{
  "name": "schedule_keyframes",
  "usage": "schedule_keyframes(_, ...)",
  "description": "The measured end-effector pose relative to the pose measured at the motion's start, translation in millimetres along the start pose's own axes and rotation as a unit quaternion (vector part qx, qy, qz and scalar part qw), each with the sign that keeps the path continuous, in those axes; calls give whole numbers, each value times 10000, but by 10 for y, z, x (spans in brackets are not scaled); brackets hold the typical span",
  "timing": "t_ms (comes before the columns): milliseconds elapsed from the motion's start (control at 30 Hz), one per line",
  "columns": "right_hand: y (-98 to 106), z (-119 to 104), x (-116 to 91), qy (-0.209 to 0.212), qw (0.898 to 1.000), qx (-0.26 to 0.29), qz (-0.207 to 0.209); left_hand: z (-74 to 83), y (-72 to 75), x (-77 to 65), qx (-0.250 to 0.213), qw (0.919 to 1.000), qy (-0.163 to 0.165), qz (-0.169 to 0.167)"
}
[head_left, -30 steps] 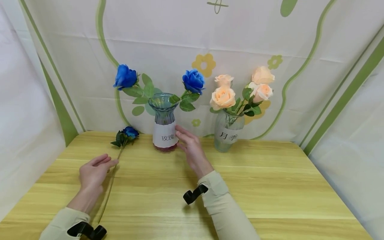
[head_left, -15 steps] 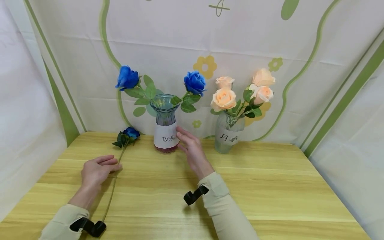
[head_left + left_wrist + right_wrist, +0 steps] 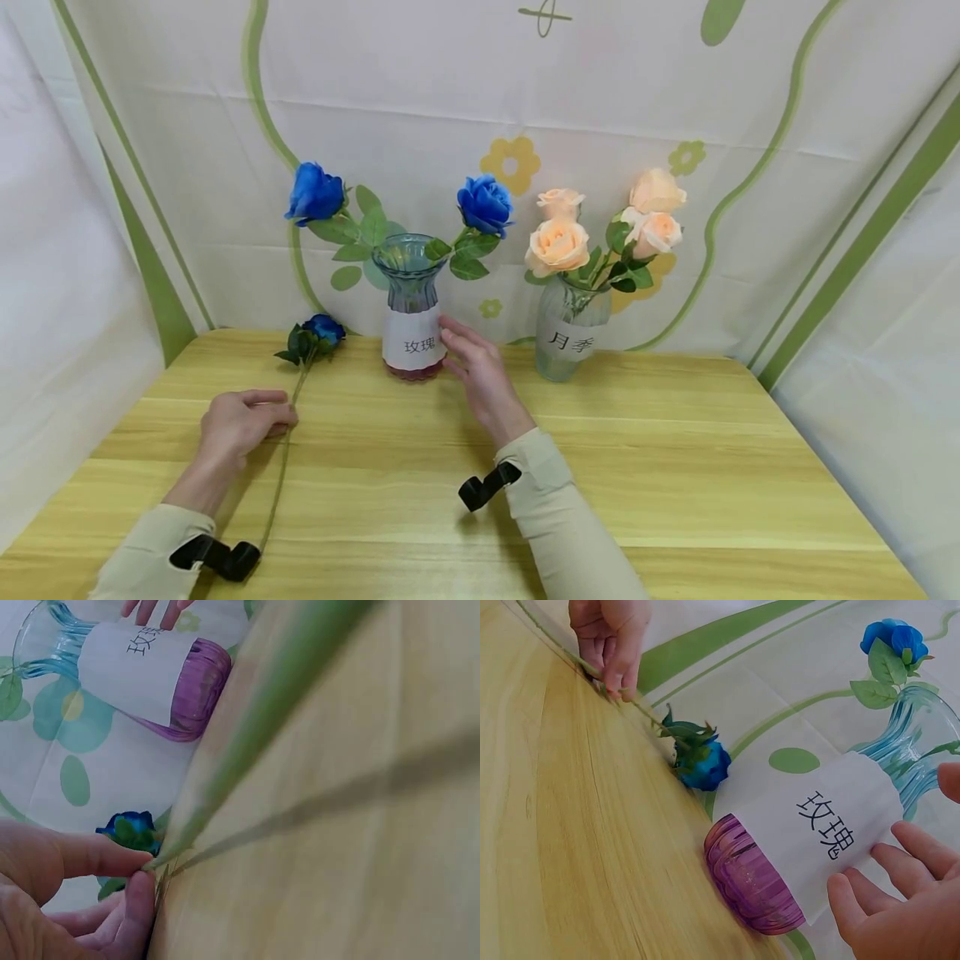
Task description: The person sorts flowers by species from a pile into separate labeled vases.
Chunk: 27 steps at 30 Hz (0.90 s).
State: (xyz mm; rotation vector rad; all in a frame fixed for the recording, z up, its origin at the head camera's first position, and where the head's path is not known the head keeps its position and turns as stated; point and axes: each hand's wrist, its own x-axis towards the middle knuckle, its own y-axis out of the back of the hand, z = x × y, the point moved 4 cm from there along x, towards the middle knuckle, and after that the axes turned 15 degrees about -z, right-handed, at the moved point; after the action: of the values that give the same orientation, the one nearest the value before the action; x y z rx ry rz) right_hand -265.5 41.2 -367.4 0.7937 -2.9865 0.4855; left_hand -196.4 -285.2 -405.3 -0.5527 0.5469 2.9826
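A single blue rose (image 3: pixel 322 330) lies at the left of the table, its long thin stem (image 3: pixel 262 739) running toward the front edge. My left hand (image 3: pixel 242 423) pinches that stem between thumb and forefinger, below the leaves. Left of centre stands a blue-and-purple glass vase (image 3: pixel 411 292) with a white paper label, holding two blue roses. Beside its right side is my right hand (image 3: pixel 483 379), fingers extended. In the right wrist view, those fingertips (image 3: pixel 840 889) touch or nearly touch the label.
A clear glass vase (image 3: pixel 552 312) with a white label holds several peach roses (image 3: pixel 558 246), right of the first vase. Both vases stand near the back of the wooden table (image 3: pixel 675 467). White patterned cloth (image 3: pixel 420 67) hangs close behind and at both sides.
My left hand's fingers have closed from a loose pose onto the rose stem. The right hand stays beside the vase. Small shifts of the whole scene come from the head camera.
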Motion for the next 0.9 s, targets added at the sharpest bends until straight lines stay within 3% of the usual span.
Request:
schedule_keyframes(167,0,-2,-6,-11,10000,5,23,14,-3,25,-1083,9931,-337,-280)
schedule_keyframes(367,-10,-5,1,-11,10000,-12,52,159,-15,-6,-2477,9647,-757,-470)
schedule_keyframes(433,-11,-8,1,-38,10000,4,74,234,-38,-17,-2984,9501,-789,-454)
schedule_keyframes(600,2,-25,-15,-36,9999,-11,114,424,-116,-20,-4151,9043,-940,-338)
schedule_keyframes(900,-8,-26,-19,-37,10000,-9,53,728,-136,-54,-5223,8377,-1587,169)
